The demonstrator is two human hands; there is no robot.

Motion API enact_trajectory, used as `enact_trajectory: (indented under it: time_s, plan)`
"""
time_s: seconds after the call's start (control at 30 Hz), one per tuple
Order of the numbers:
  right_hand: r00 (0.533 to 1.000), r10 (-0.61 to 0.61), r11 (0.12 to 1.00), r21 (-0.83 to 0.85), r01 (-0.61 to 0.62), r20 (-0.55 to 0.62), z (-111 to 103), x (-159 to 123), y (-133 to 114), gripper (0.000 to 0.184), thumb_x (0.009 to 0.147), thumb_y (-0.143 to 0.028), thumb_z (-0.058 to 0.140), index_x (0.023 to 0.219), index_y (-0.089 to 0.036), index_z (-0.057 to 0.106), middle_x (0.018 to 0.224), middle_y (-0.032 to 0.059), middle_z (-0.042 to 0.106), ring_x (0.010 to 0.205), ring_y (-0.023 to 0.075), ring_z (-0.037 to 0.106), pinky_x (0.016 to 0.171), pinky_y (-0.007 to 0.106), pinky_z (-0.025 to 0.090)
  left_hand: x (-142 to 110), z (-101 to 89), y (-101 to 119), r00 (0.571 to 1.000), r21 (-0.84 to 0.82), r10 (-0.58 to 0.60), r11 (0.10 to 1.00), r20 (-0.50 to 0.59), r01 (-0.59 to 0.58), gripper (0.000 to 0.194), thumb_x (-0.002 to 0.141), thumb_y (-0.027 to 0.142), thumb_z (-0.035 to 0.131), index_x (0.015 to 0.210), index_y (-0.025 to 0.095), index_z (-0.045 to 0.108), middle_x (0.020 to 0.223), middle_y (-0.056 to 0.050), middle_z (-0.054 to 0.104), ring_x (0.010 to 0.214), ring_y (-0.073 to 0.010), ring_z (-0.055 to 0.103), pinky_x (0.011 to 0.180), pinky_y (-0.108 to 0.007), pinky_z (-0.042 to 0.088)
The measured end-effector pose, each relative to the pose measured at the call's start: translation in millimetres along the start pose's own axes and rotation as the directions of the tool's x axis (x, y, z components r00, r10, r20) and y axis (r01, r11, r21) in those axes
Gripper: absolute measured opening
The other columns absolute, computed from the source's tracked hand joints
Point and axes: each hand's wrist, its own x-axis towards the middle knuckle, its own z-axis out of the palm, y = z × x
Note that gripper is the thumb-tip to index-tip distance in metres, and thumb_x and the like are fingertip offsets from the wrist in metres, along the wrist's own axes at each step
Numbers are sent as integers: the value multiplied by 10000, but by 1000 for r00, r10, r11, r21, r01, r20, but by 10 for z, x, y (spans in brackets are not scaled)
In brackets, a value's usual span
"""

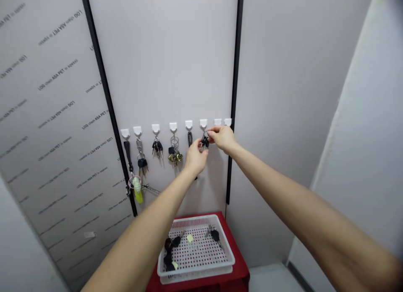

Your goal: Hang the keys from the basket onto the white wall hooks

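Observation:
Both my hands are raised to a bunch of keys (205, 141) with black heads, just under a white wall hook (203, 123). My left hand (195, 158) pinches the bunch from the left and below. From the right, my right hand (223, 139) is closed at its upper part, thumb and finger together near the ring. The bunch appears to hang from the hook, though my fingers partly cover it. Behind my left hand, a dark braided strap (189, 139) hangs from the neighbouring hook.
Further left hang keys with brass pieces (175, 157), black-headed keys (157, 147), another key bunch (142, 162) and a black strap (127, 153) with a yellow-green tag. Below, a white perforated basket (217, 264) holding keys stands on a red cloth (241, 271).

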Motion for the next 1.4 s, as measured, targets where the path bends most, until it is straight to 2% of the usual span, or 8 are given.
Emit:
enact_trajectory:
  time_s: [0.37,0.57,0.67,0.77,0.9,1.03,1.27,1.4]
  plan:
    - [996,60,981,-181,-73,-72,148,219,93,126,600,-96,439,656,-131,546,440,-18,490,438,82,480,520,232,408,85,-30,24,997,248,-44,968,62,27,387,561,131,494,947,120,471,858,-96,538,743,-162,491,714,-287,344]
    - [964,-234,930,-318,184,-127,69,-184,360,245,612,-122,399,816,-129,533,707,27,554,638,103,502,654,249,375,-325,-101,-292,989,192,-83,980,124,58,364,557,142,511,921,131,498,924,-77,523,751,-133,489,737,-256,344]
    - [960,-147,885,-402,235,237,135,-707,738,242,617,-114,394,806,-134,544,724,36,572,641,104,505,626,224,370,-701,-166,-671,956,205,-197,967,219,152,320,560,140,505,880,138,522,890,-69,542,731,-128,495,719,-249,357]
    - [746,135,753,-557,351,653,261,-1294,1185,202,606,-123,428,739,-145,579,694,59,597,622,136,516,578,235,361,-1111,-190,-1087,870,300,-421,890,254,343,290,572,142,488,857,110,531,847,-94,561,726,-144,503,691,-254,369]
    - [699,309,474,-742,474,644,393,-1741,1619,184,646,-137,413,666,-115,595,699,134,597,719,223,498,623,327,320,-1528,-124,-1465,785,357,-558,815,270,456,277,580,144,468,846,99,531,826,-97,570,723,-141,512,688,-246,366]
    - [692,270,401,-731,551,670,464,-1821,1729,199,672,-131,397,659,-108,594,709,144,595,824,251,438,691,375,261,-1742,-27,-1565,735,398,-600,787,315,472,272,570,144,468,830,104,536,832,-92,567,732,-144,510,695,-244,362]
    - [665,369,469,-748,470,649,549,-1861,1677,186,634,-111,416,642,-99,602,721,142,595,768,221,483,685,333,281,-1840,50,-1576,697,412,-621,776,358,478,277,565,124,456,831,108,533,824,-88,566,726,-145,508,679,-245,370]
    - [693,323,646,-685,336,645,448,-1752,1559,201,652,-166,400,708,-151,593,699,61,602,649,136,511,581,227,326,-1763,44,-1555,778,296,-533,842,332,451,357,569,131,465,925,109,485,898,-91,542,757,-138,496,705,-251,367]
